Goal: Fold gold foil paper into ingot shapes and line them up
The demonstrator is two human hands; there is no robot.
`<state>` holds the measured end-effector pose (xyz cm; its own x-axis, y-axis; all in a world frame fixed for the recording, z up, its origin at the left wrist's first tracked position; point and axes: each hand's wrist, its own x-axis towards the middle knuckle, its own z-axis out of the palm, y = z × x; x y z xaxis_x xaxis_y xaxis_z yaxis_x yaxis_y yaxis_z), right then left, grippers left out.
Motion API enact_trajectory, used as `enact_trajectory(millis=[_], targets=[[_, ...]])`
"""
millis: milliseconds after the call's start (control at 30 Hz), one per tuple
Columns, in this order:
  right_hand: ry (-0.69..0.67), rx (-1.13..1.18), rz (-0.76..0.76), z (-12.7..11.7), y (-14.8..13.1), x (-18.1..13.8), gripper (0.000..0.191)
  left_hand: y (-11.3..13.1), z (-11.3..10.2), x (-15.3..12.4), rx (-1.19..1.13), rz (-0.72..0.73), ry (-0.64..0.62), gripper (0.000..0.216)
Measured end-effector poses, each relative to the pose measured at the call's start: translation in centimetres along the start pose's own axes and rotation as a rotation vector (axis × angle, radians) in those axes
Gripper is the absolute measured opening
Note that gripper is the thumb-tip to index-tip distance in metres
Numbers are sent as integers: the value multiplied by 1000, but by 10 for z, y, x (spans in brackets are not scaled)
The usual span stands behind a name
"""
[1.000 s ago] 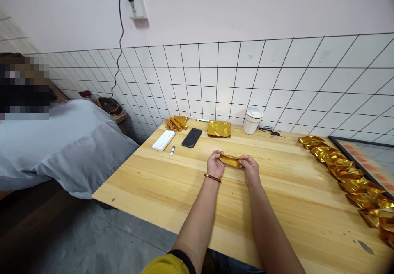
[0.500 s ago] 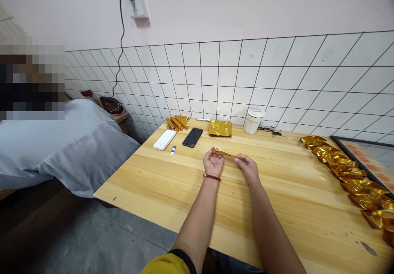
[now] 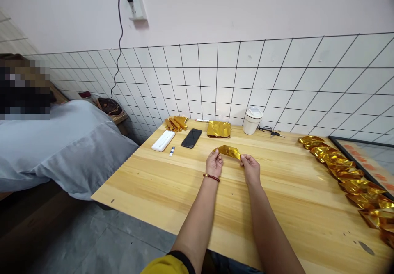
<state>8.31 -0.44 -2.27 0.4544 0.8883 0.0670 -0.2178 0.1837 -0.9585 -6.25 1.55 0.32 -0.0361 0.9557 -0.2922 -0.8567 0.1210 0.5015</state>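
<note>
Gold foil piece: up it turns, and we see the gold foil piece [image 3: 228, 151] bowed with a broad shiny face, where half a second ago it was a thin edge.
Left grip: our left grip [image 3: 214, 165] has curled in from that open palm, fingers pinching the foil's left end.
Right grip: we have our right grip [image 3: 251, 170] pinching the other end between thumb and fingers.
Position: we're holding the foil between both hands, above the middle of the counter [image 3: 138, 179].
Wrist: we spot a beaded bracelet [image 3: 211, 177] on the left.
Far edge: we count off folded gold strips [image 3: 176, 123], a pen [image 3: 202, 120], a stack of gold sheets [image 3: 218, 129], a lidded white cup [image 3: 252, 122], glasses [image 3: 265, 129] and a key [image 3: 277, 134].
Nearer left: we have a white power bank [image 3: 163, 141], a black phone [image 3: 191, 138] just beside it, and a small tube [image 3: 172, 151] in front.
Right side: we follow a slanting row of shaped gold pieces [image 3: 343, 170] beside a black frame [image 3: 337, 142].
Neighbour: off left, we see a person in grey [image 3: 76, 142].
</note>
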Motion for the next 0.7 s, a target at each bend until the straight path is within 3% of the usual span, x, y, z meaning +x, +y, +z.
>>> enact_trajectory(millis=[300, 700], targets=[[10, -1, -5, 4, -2, -2, 45, -23, 7, -10, 319, -19, -82, 38], [-123, -21, 26, 5, -4, -6, 56, -27, 5, -7, 364, 8, -100, 42]])
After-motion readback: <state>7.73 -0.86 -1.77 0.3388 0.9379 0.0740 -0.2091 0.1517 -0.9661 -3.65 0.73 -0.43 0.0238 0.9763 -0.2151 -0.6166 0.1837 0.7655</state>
